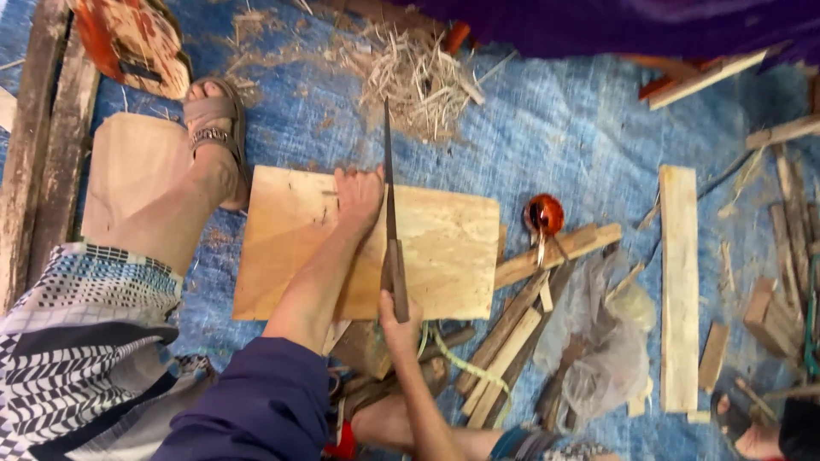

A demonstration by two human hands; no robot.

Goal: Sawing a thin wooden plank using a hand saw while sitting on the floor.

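Note:
A flat plywood board (444, 248) lies on a blue tarp. My left hand (359, 196) presses flat on its upper middle, fingers spread near the far edge. My right hand (395, 318) grips the wooden handle of a hand saw (389, 183), whose thin dark blade stands on edge across the board and runs away from me, just right of my left hand. My left foot in a sandal (213, 128) rests at the board's left corner.
A second board (128, 166) lies left under my leg. Wood strips (521, 316), a long plank (679, 282), a crumpled plastic bag (598, 341) and a small red round object (544, 213) lie to the right. Shavings (418, 72) are heaped beyond.

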